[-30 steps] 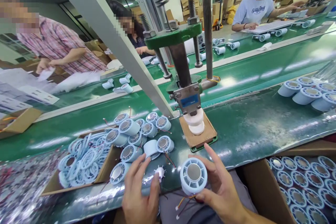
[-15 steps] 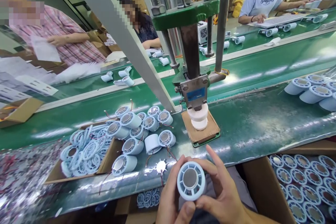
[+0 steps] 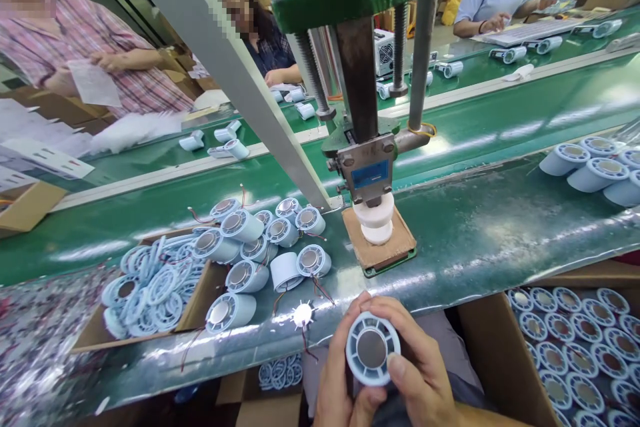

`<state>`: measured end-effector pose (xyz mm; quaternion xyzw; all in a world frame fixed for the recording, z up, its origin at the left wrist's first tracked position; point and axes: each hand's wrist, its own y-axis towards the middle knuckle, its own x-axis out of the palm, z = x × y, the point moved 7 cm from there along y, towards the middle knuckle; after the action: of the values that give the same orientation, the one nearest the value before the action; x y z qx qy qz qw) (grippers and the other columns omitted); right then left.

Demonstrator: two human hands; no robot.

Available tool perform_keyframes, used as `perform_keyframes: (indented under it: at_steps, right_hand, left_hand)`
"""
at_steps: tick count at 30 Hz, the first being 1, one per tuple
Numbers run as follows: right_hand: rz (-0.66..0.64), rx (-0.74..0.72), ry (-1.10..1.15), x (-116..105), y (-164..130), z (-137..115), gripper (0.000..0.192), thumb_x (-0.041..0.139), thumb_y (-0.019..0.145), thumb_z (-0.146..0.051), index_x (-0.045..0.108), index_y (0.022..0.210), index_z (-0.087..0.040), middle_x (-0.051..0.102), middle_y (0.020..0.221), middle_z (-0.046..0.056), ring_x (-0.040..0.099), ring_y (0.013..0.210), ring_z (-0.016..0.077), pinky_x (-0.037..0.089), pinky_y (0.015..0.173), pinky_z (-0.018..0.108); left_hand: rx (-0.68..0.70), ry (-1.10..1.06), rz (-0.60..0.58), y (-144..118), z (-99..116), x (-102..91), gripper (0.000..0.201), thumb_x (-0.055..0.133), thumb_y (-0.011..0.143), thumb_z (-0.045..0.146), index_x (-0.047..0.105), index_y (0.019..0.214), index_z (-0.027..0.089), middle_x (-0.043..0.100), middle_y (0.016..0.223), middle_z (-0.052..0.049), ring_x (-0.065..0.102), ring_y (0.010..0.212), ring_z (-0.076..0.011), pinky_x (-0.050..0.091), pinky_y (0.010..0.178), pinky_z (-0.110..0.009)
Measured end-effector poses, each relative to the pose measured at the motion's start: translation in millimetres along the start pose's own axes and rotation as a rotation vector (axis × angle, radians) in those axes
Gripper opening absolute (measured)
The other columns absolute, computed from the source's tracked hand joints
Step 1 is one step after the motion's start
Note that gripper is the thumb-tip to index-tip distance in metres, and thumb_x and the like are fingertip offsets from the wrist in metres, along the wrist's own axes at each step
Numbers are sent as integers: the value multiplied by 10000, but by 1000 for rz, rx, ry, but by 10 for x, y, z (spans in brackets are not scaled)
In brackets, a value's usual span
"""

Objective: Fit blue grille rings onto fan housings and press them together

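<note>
A light-blue round housing [image 3: 373, 349] with a spoked ring and a grey metal disc in its face is held between both hands, low in the view. My left hand [image 3: 336, 373] wraps its left side, the thumb below the rim. My right hand [image 3: 417, 363] closes on the right side, its thumb pressing on the ring's edge. Beyond the hands stands a press [image 3: 373, 170] with a white round pad [image 3: 375, 217] over a brown board [image 3: 354, 240]. Several like housings [image 3: 239, 310] with thin wires lie on the bench to the left, near a white spiky disc [image 3: 303, 314].
A cardboard box [image 3: 193, 307] of light-blue rings stands at left. At lower right, another box [image 3: 493, 347] holds many housings. More housings [image 3: 600, 175] stand at far right. A slanted grey post [image 3: 225, 73] rises beside the press. Co-workers sit across the green conveyor [image 3: 465, 120].
My right hand's fingers have closed in around the housing, and its thumb has moved up onto the ring. The housing sits slightly further right in view. The camera has shifted slightly.
</note>
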<state>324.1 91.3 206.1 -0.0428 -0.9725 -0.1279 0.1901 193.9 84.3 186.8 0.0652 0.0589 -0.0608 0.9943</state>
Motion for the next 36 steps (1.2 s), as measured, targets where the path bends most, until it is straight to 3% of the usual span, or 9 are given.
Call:
perform_keyframes:
  at_steps: [5,10,14,19,23,27,32,36]
  right_hand:
    - [93,73,86,-45,-21,198,350,541,1011,-512,811,1117,-316,770,1145,74,692,1111,250,540,1007,374]
    - [176,304,251,-74,-17,408,355,662,920,-575,853,971,-281,787,1094,84,708,1075,247,566,967,351]
    - [217,420,372,-56,-27,469,367,743,844,-594,852,989,-274,779,1135,88,720,1041,234,587,907,317]
    - [231,497,361,-73,-87,538,446,767,803,-629,844,1029,-253,767,1192,112,700,1098,262,559,982,370]
    - [240,523,382,-92,-140,566,465,784,779,-638,834,1063,-274,755,1235,103,686,1143,255,538,1011,354]
    - [191,455,401,-61,-115,475,423,836,756,-552,828,1082,-283,768,1180,88,702,1082,244,564,944,322]
    - [294,398,348,-107,-84,422,321,840,758,-527,857,925,-253,789,1007,83,722,922,224,592,824,294]
    - [376,452,335,-155,-103,511,409,798,773,-603,834,777,-196,790,916,94,712,801,203,596,765,293]
  left_hand:
    - [30,24,6,-44,-75,30,703,575,923,652,496,1479,229,528,1549,-157,488,1443,-350,427,1181,-452]
    - [-18,53,19,-37,-99,19,710,578,909,679,503,1479,262,552,1539,-117,483,1452,-316,436,1173,-375]
    - [-70,90,37,-24,-132,-8,725,583,904,688,541,1459,223,598,1491,-137,519,1422,-329,468,1142,-368]
    - [-100,99,33,-8,-176,-24,758,581,895,707,555,1442,183,637,1443,-154,574,1369,-334,494,1115,-375]
    - [-91,95,41,5,-165,-51,708,612,889,688,584,1415,215,674,1405,-123,615,1328,-317,514,1079,-346]
    - [-79,182,54,-19,-144,-88,702,616,889,680,585,1418,219,663,1423,-125,629,1313,-319,532,1057,-346]
    - [-20,279,54,-78,-121,-3,717,600,884,691,582,1432,229,671,1409,-138,665,1265,-336,568,1033,-385]
    - [9,274,67,-103,-152,76,715,594,889,685,571,1442,231,662,1419,-143,660,1273,-340,573,1033,-397]
